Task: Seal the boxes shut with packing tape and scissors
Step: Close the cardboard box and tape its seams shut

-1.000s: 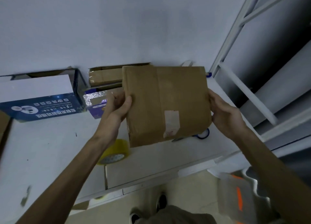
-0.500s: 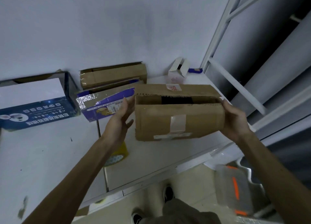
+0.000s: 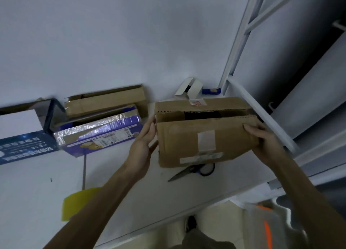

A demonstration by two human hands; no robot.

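Head view. A white wall stands behind, with the white counter [image 3: 46, 174] below it and a grey shelving frame [image 3: 243, 42] down the right of the frame. Other boxes line the wall at mid-left: a blue carton [image 3: 18, 147], a purple box [image 3: 99, 134] and a long brown box [image 3: 106, 100].

The cardboard box [image 3: 206, 136] is at centre right, opening upward. Its top flaps are apart with a dark gap between them. I cannot tell whether it rests on the counter or hangs just above it. It is held by both ends, probably to square it with the seam on top for taping.

The left hand [image 3: 144, 142] has straight fingers laid flat against the box's left end and pinches nothing. The right hand [image 3: 262, 142] wraps the right end, with the thumb on the front face.

The scissors [image 3: 194, 171] lie just below the box, their handles partly under its lower edge. The yellow tape roll [image 3: 74, 207] is at lower left, partly behind the left forearm. Neither is being touched.
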